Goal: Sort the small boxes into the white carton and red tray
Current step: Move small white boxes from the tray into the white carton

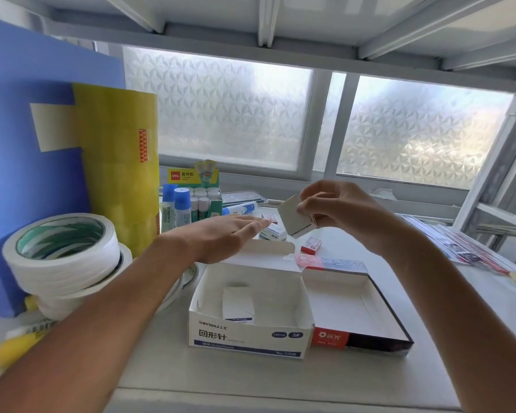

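Fingers of the right hand [334, 210] pinch a small pale box [295, 216], tilted, above the far right corner of the white carton [248, 338]. Left hand [221, 236], flat and released, reaches far toward another small box [271, 232]; the red tray [370, 342] lies right.

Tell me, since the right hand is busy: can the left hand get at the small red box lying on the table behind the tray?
Probably yes. The left hand is open and empty, hovering above the white carton. The small red box lies uncovered beyond the red tray, though the right hand hangs close above it.
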